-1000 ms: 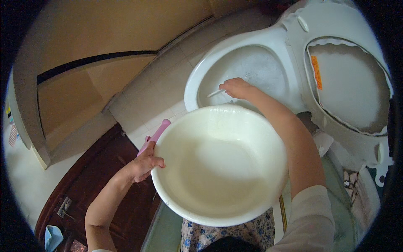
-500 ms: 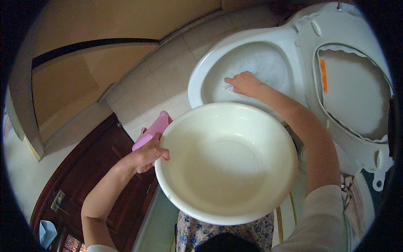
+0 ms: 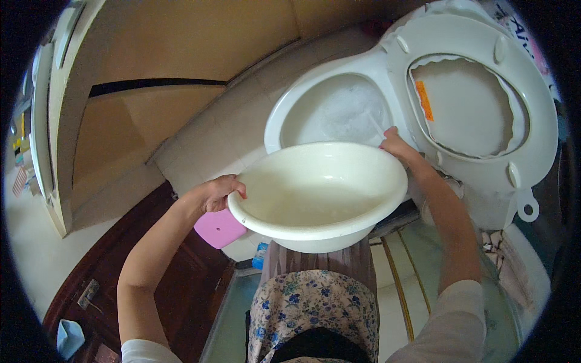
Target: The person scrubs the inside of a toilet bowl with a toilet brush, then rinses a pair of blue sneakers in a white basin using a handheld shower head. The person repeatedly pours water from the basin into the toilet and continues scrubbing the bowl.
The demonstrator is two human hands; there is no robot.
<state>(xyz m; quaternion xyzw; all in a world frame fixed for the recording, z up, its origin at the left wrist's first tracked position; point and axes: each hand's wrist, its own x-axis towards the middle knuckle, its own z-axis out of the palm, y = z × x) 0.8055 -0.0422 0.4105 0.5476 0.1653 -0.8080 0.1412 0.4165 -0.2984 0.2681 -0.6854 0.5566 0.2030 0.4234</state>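
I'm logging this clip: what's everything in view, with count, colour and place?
basin: 1, cream, centre
stick: 1, white, beyond basin's right rim
toilet: 1, white, beyond basin
foam: 1 patch, white, in toilet
seat: 1, white, raised, upper right
lid: 1, off-white, behind seat
label: 1, orange, on lid
slab: 1, pink, lower left of basin
packet: 1, blue, below basin
door: 1, red-brown, lower left
cloth: 1, pinkish, lower right
floral garment: 1, pale and blue, bottom centre
sleeves: 2, white, bottom
left hand: 1, bare, gripping basin's left rim
right hand: 1, bare, holding stick
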